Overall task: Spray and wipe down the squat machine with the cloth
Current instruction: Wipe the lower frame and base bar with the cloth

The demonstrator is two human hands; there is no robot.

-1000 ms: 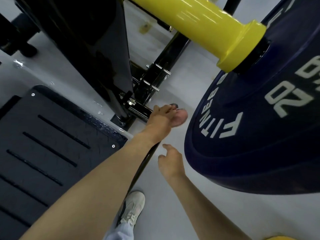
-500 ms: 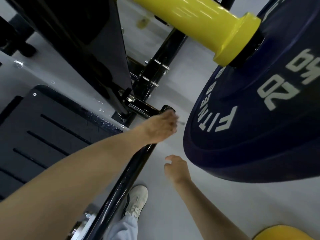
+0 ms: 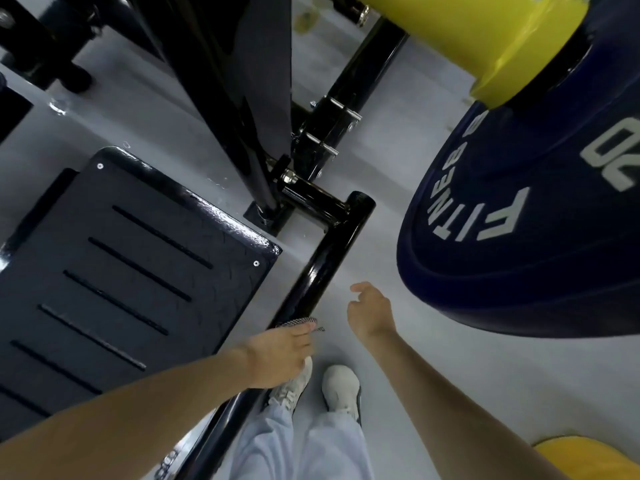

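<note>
Left hand [image 3: 280, 355] seen from the back, fingers curled down over a cloth [image 3: 305, 321]. Only a checked edge of the cloth pokes out past the fingertips. The hand holds the cloth against the black base rail [image 3: 323, 268] of the squat machine [image 3: 228, 81], low on the rail near the person's feet.

Right hand [image 3: 370, 317] is just right of the rail and apart from it. Its fingers are loosely curled, it holds nothing, and it hangs over the grey floor [image 3: 415, 393].

Two pale shoes [image 3: 341, 386] stand on the floor below the hands, the left one close against the rail, with light trousers [image 3: 304, 445] above them.

Left of the rail is a dark textured footplate [image 3: 121, 271] with parallel slots and a glossy wet-looking edge. The rail's far end meets a short cross tube and bolted brackets at the foot of the dark upright.

To the right is a large navy weight plate [image 3: 519, 237] marked "FITNESS" and "20", on a yellow sleeve [image 3: 485, 39] at top right. The plate's lower rim is near the right hand, not touching.
</note>
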